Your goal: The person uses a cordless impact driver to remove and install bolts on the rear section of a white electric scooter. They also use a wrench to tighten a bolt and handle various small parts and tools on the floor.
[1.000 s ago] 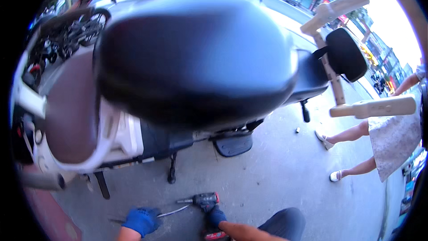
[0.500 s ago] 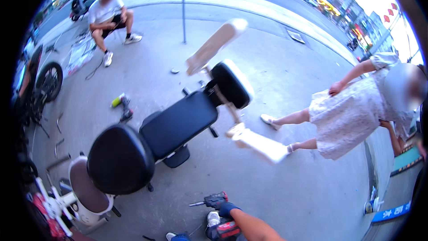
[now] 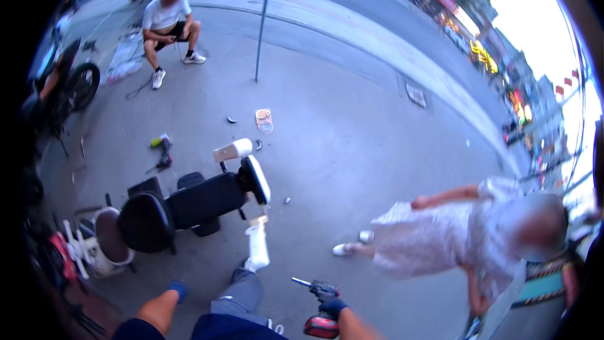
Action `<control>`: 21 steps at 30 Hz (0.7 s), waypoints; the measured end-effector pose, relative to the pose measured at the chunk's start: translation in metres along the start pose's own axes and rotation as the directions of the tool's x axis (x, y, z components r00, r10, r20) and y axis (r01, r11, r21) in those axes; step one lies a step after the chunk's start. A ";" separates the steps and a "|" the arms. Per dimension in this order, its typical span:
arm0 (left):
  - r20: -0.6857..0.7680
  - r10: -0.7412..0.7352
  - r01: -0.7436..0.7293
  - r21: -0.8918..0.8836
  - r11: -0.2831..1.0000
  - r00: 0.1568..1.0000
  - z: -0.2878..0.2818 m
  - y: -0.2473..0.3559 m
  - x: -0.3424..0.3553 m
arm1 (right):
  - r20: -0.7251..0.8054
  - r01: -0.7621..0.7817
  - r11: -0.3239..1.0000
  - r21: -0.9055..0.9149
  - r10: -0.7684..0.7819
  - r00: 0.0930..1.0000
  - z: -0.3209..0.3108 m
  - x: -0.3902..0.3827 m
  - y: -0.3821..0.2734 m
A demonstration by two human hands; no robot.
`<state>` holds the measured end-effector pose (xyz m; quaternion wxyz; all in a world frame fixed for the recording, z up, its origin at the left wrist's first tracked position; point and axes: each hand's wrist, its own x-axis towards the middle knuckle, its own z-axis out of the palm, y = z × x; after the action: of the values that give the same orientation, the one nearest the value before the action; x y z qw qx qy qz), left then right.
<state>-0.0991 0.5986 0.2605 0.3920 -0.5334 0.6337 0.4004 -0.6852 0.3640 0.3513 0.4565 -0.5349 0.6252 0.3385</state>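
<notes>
Gripping a cordless drill [image 3: 322, 291], right hand [image 3: 332, 308], blue-gloved, is wrapped round the handle near the lower edge of the view, above the pavement [image 3: 352, 151]. Drill: dark body, red battery base [image 3: 321, 327] just below the hand; long axis roughly level, bit [image 3: 301, 283] pointing to the person's left and slightly away, toward the scooter.

Left hand [image 3: 177, 289]: blue-gloved, at the end of the forearm near the lower left; whether it is clenched or loose cannot be told, and nothing shows in it.

Person's own leg [image 3: 239, 293]: grey trousers, between the two arms.

Scooter [image 3: 189, 204]: black seat and backrest, cream armrests, standing just ahead of the leg, its long axis running left to right.

Containers: one small round tub or lid [image 3: 264, 119] on the ground beyond the scooter; contents too small to tell.

Second power tool [image 3: 162, 150]: lying on the ground, well apart, left of the armrest.

Other people: one seated [image 3: 168, 22] far off at upper left; one in a pale dress [image 3: 440, 239] standing to the right.
</notes>
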 end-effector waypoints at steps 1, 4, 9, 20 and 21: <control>-0.055 -0.009 0.005 -0.063 0.998 0.998 -0.020 0.028 -0.007 | -0.046 -0.017 1.000 0.026 0.018 0.999 -0.028 0.000 0.010; 0.166 0.134 -0.113 -0.129 0.985 0.977 0.007 0.089 0.016 | -0.105 0.014 0.999 0.033 -0.010 0.994 -0.112 0.010 0.010; 0.225 0.178 -0.028 -0.545 0.838 0.958 -0.033 0.230 0.047 | -0.138 0.040 0.998 -0.042 -0.045 0.989 -0.274 0.036 -0.017; 0.097 0.205 -0.025 -0.854 0.520 0.974 -0.223 0.387 0.162 | -0.058 0.212 0.948 -0.235 -0.232 0.971 -0.535 0.200 -0.163; 0.090 0.194 -0.019 -0.867 0.499 0.977 -0.238 0.389 0.175 | -0.029 0.246 0.934 -0.259 -0.262 0.965 -0.560 0.221 -0.181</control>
<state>-0.5228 0.3575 0.2219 0.1036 -0.5795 0.3453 0.7309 -0.6275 -0.2621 0.3555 0.4043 -0.6754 0.5166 0.3368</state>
